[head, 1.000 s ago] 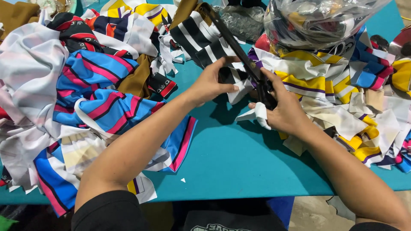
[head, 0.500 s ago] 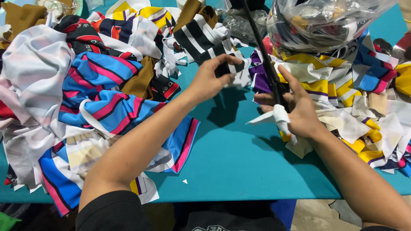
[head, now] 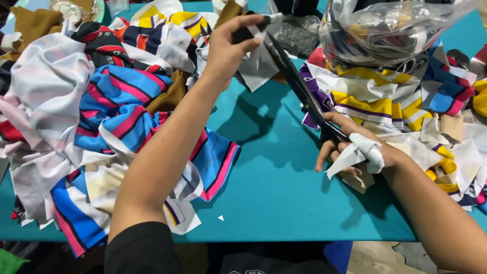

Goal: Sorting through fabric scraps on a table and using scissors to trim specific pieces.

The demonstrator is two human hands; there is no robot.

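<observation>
Left hand pinches a white fabric scrap taut above the teal bench; right hand grips long black scissors. Keeping the cloth tight should give clean cuts.

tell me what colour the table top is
Teal, a plain blue-green; the table top shows best in the head view, between the two cloth piles.

Teal table; grey concrete floor below edge.
</observation>
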